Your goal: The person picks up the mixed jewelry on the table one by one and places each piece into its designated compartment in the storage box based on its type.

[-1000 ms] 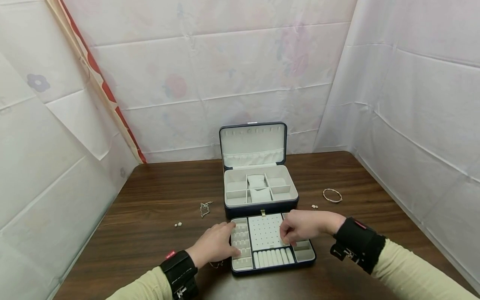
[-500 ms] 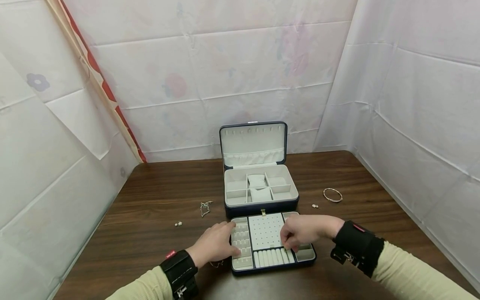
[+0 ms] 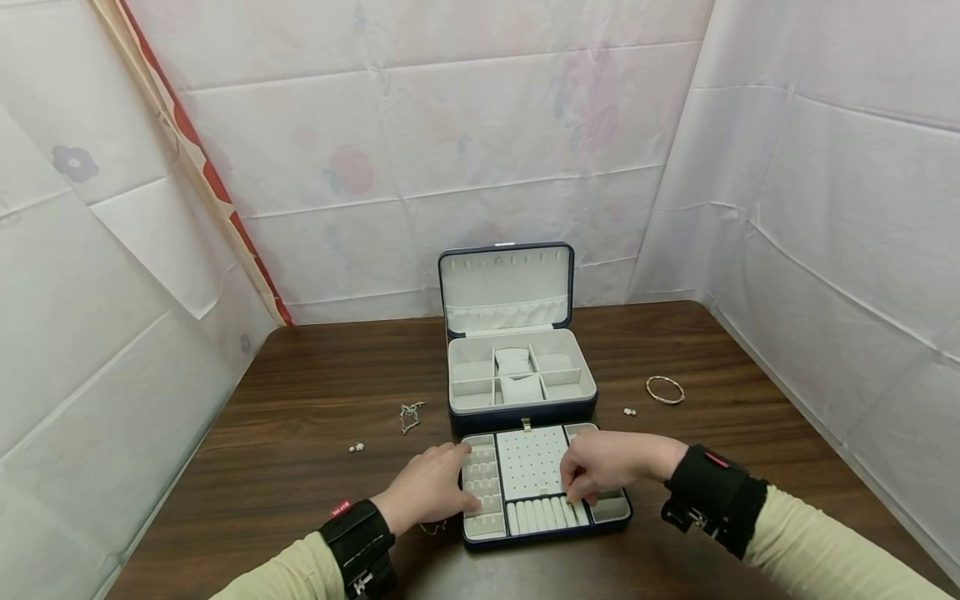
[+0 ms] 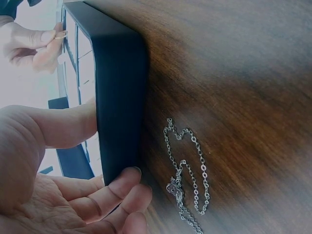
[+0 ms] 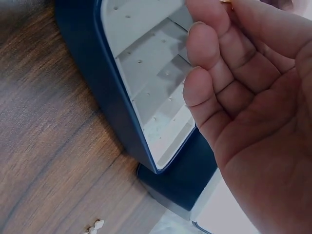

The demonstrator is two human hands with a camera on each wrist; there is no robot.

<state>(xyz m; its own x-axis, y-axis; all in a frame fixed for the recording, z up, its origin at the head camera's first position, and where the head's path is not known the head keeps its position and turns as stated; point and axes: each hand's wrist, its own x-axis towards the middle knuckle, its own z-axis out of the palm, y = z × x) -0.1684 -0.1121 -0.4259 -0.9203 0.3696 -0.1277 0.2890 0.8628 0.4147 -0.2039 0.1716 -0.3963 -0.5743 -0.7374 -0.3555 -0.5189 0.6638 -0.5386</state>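
Observation:
A dark blue jewelry tray (image 3: 531, 463) with a perforated panel and white ring rolls (image 3: 542, 515) lies before me. My left hand (image 3: 429, 487) grips its left side, thumb over the rim and fingers against the outer wall. In the left wrist view, my right hand (image 4: 34, 46) pinches a thin gold ring (image 4: 61, 34) between thumb and index finger. From the head view, the right hand (image 3: 603, 464) is over the right end of the ring rolls. Mostly hidden by the fingers, a bit of the ring (image 5: 225, 2) shows in the right wrist view.
Behind the tray stands the open jewelry box (image 3: 517, 396), lid raised, with two cushions inside. A silver chain (image 3: 410, 417) and small earrings (image 3: 356, 447) lie left; another earring pair (image 3: 629, 412) and a bangle (image 3: 665, 390) lie right. A thin chain (image 3: 432, 527) lies beneath the left wrist.
My right hand has come slightly toward me, from the perforated panel's lower edge to the ring rolls, and has barely moved in the last half second. The left hand stays put.

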